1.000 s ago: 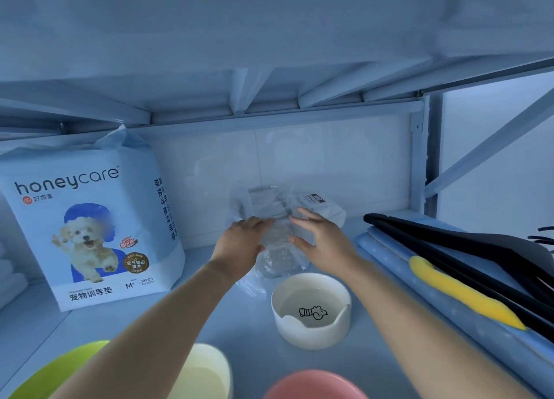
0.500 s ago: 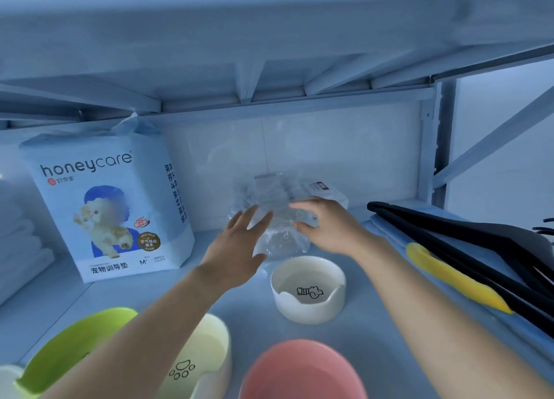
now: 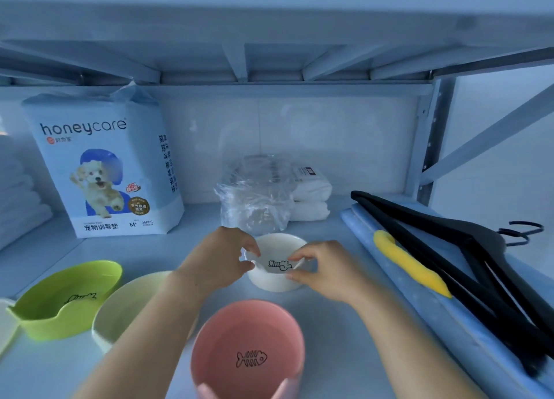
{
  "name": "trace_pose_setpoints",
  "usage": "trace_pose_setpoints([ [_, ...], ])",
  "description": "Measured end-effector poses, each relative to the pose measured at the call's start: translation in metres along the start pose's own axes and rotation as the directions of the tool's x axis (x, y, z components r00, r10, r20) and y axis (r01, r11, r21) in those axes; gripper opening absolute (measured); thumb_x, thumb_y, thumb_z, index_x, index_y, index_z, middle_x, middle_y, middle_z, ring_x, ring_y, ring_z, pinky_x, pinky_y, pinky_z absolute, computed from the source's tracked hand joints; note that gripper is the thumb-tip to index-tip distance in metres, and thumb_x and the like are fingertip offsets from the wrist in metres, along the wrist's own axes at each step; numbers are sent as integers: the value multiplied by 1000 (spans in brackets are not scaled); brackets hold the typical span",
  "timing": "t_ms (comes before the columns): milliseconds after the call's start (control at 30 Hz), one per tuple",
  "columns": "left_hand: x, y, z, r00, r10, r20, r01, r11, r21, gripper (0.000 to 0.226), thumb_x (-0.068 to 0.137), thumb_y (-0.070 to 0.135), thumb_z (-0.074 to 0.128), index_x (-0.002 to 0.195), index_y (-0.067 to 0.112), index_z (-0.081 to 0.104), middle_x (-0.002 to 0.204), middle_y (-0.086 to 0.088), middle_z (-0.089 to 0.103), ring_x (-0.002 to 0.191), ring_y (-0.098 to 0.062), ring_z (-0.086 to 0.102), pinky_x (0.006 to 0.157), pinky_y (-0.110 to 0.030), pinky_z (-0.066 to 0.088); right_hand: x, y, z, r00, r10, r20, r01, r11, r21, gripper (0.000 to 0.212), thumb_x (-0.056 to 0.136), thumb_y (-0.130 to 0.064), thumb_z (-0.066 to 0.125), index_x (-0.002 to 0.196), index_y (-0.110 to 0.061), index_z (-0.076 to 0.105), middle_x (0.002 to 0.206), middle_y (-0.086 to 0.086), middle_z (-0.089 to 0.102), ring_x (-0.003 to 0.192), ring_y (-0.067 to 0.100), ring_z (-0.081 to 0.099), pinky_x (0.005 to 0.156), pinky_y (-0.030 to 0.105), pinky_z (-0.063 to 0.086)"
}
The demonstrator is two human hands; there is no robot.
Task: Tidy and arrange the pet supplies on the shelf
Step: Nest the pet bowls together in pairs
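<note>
The head camera looks forward and down, close into the shelf (image 3: 198,218).

Dim light with a cold blue cast lies over everything. The brightest area is at 3 o'clock, beyond the rack's upright post (image 3: 425,146); the underside of the upper shelf (image 3: 269,24) at 12 o'clock sits in shade. Crinkled highlights glint on the clear plastic bag (image 3: 254,197) at centre. The wide lens bows straight edges at 9 and 3 o'clock. Detail is slightly soft, though print on the honeycare pad pack (image 3: 102,164) at 10 o'clock reads cleanly.
</note>
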State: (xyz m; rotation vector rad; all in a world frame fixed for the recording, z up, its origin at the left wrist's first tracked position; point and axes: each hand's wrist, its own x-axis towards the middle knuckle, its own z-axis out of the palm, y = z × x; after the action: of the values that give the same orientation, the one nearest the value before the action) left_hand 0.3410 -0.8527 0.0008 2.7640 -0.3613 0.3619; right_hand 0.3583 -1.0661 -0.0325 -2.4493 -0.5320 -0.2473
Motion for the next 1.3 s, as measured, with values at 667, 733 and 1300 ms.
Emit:
trace_pose_setpoints([
  [667,-16,-1,29,974,-23,-227,-14,987,-160,16,74,27,77,89,26,72,80,15,70,71,8,61,71,-11,47,-1,-22,14,998,-54,8,55,978,-204,15,80,-39,67,93,-30,68,100,-12,67,95,15,58,70,26,42],
  [733,-17,-1,31,976,0,-217,-45,977,-206,18,78,24,74,94,30,72,85,18,71,75,13,61,70,-2,42,-2,-18,9,1000,13,2,-12,985,-173,10,80,-36,68,90,-32,68,98,-13,67,91,14,59,66,24,40],
  [1300,-15,-1,35,999,28,-46,-36,981,-189,14,84,41,60,98,43,65,87,39,59,86,16,56,72,-9,44,0,3,1,992,103,-72,-109,990,-94,15,76,-36,71,90,-31,70,102,-13,67,96,13,59,73,26,47],
])
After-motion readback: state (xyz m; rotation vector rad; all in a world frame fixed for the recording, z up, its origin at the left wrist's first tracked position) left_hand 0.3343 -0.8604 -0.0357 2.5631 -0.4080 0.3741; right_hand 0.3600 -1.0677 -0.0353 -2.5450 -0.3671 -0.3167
